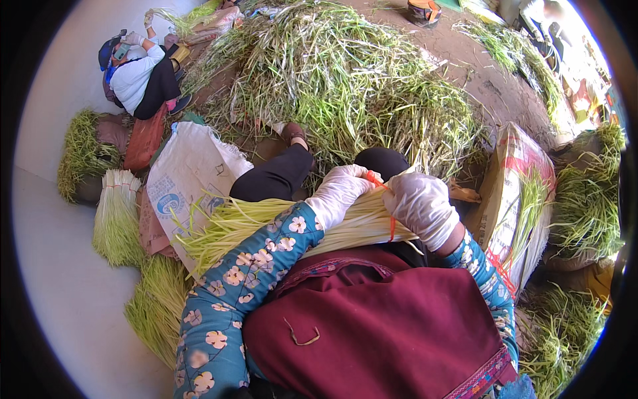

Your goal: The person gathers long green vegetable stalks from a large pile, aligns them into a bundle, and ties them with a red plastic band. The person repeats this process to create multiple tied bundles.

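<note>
A bundle of pale yellow-green stalks [349, 232], which look like blanched garlic chives, lies across my lap. Its leafy tips point left, and the white ends lie to the right. A red string [392, 228] passes around the bundle near the white ends. My left hand [340, 193], in a white glove, pinches the string above the stalks. Close beside it, my gloved right hand [421, 207] is closed on the other part of the string, its fingertips partly hidden. A maroon apron [379, 319] covers my front, with a dry stalk on it.
A big heap of loose leaves [339, 75] lies ahead. Left are a white woven sack [194, 169] and a tied upright bundle [117, 214]. At right, red strings [501, 272] hang by a printed sack [513, 184]. Another person [139, 75] sits at the upper left.
</note>
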`<state>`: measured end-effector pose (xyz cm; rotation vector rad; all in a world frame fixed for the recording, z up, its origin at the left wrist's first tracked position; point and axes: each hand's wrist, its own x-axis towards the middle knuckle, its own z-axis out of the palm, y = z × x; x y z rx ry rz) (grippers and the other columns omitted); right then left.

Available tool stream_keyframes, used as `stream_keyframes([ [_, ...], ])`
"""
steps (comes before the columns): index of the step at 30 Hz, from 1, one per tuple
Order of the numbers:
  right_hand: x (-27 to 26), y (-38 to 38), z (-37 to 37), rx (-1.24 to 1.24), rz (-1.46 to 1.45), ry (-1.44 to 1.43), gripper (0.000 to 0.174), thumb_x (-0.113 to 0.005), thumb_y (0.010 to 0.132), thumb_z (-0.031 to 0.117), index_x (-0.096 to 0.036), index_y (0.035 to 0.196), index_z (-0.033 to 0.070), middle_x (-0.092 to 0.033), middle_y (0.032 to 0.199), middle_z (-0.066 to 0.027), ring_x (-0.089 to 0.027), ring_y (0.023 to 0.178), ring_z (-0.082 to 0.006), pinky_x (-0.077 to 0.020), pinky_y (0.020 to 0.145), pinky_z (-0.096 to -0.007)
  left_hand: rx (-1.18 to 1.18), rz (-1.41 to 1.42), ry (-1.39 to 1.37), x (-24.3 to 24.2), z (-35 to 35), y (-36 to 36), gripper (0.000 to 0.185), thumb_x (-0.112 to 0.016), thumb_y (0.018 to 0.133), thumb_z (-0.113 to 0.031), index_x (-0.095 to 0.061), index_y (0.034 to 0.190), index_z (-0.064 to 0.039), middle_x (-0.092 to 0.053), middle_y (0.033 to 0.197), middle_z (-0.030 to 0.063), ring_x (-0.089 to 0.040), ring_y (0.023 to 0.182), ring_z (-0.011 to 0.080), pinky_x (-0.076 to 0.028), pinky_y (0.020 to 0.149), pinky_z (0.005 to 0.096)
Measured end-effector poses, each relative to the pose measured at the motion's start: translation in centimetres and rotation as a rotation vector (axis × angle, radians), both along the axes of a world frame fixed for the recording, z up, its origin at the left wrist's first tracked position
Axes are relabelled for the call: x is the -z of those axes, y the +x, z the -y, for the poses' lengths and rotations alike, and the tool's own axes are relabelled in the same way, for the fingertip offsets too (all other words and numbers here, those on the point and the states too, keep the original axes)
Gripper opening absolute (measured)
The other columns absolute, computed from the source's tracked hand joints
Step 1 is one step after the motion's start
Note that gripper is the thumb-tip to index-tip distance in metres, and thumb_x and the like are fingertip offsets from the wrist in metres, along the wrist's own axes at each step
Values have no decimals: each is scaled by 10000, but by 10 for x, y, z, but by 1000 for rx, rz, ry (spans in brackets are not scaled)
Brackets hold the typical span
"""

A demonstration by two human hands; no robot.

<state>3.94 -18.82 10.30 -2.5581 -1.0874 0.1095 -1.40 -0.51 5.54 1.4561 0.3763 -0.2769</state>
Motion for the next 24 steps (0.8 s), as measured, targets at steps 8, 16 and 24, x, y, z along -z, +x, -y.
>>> stream_keyframes([
  [8,-4,0,-2,11,-21,-25,289,-598,873,317,-730,744,94,-693,709,-148,-700,712,-349,-550,651,-461,27,64,91,4,3,0,123,-657,932,-85,-735,1017,-41,-709,939,1,-605,893,83,-466,861,257],
  [16,-3,1,0,-25,-8,-6,278,-611,878,318,-725,751,99,-684,693,-140,-696,699,-344,-547,643,-457,-16,23,212,5,7,2,109,-662,923,-84,-740,990,-46,-711,923,5,-603,873,82,-466,849,256],
  [24,-4,3,-1,-44,-21,-29,279,-615,883,323,-717,786,82,-689,720,-144,-700,720,-344,-550,644,-459,-52,28,152,6,7,0,112,-667,916,-87,-738,991,-42,-711,929,9,-604,870,85,-470,840,254],
])
